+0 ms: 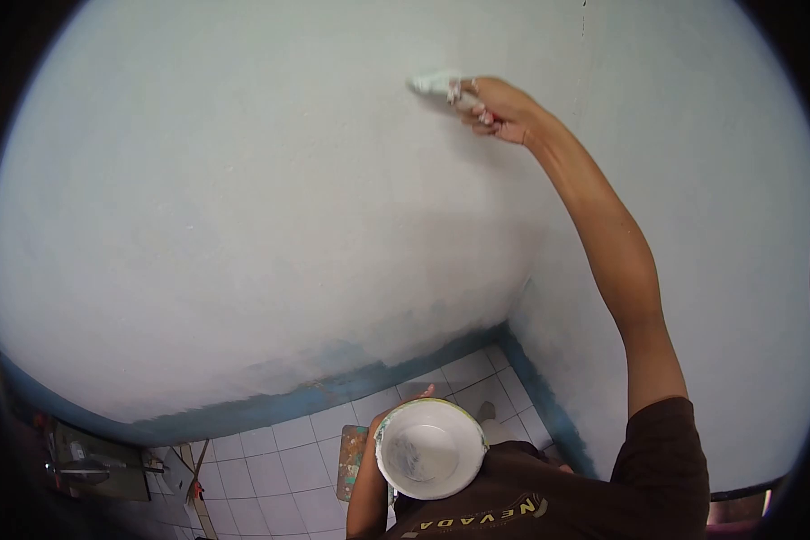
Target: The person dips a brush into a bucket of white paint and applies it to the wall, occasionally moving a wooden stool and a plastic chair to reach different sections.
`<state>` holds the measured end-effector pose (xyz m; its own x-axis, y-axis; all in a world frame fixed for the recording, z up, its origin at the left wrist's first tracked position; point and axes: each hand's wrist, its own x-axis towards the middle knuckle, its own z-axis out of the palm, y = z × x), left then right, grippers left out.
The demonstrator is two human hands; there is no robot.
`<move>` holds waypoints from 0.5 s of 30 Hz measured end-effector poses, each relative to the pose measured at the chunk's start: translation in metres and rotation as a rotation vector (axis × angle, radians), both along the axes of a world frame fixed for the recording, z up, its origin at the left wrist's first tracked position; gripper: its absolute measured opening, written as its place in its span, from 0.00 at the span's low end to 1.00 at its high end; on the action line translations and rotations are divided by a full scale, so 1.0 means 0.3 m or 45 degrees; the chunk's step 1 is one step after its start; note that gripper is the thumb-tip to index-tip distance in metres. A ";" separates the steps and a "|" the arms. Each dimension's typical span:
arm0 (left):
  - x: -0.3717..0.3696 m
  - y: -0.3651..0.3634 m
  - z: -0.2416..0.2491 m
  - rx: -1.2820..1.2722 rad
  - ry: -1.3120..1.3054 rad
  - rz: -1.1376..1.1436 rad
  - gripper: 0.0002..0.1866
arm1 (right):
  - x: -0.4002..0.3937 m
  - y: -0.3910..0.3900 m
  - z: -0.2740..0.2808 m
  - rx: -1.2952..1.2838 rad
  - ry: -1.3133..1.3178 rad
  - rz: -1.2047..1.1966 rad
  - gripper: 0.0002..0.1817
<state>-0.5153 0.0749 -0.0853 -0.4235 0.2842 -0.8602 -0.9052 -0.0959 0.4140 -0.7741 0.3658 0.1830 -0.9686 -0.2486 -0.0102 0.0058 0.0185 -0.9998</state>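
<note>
My right hand point(495, 110) is raised against the pale wall point(270, 180), its fingers wrapped round a paint-covered brush point(436, 85) whose bristles touch the wall. White paint marks the fingers. Close to my body is a white bucket point(430, 448) with some white paint inside. My left hand point(412, 396) reaches round the bucket's far left side; only part of it shows, with fingertips past the rim, and the bucket hides the rest.
A blue band point(315, 394) runs along the wall's bottom, meeting a second wall point(693, 225) at a corner. Below are white floor tiles point(252, 486), a paint-stained board point(351, 461), and a low table with objects point(99, 463) at the left.
</note>
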 end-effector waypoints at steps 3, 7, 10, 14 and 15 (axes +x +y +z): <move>-0.014 -0.019 -0.069 0.036 -0.050 -0.053 0.19 | 0.014 -0.011 0.055 0.002 0.355 -0.069 0.17; -0.007 -0.011 -0.067 0.018 -0.021 -0.082 0.22 | -0.055 -0.072 -0.222 0.209 0.323 -0.386 0.25; -0.025 -0.018 -0.119 0.077 -0.046 -0.220 0.24 | -0.035 -0.130 -0.586 0.313 0.193 -0.493 0.32; -0.028 -0.045 -0.245 0.119 -0.146 -0.192 0.32 | 0.057 -0.100 -0.894 0.019 -0.354 -0.130 0.20; -0.030 -0.047 -0.251 0.175 -0.165 -0.198 0.32 | 0.051 -0.078 -0.903 0.015 -0.353 -0.132 0.20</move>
<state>-0.5242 0.0610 -0.1605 -0.2536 0.4557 -0.8532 -0.9583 0.0017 0.2858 -0.7588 0.3424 -0.0879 -0.9485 -0.1470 -0.2805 0.2815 0.0148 -0.9595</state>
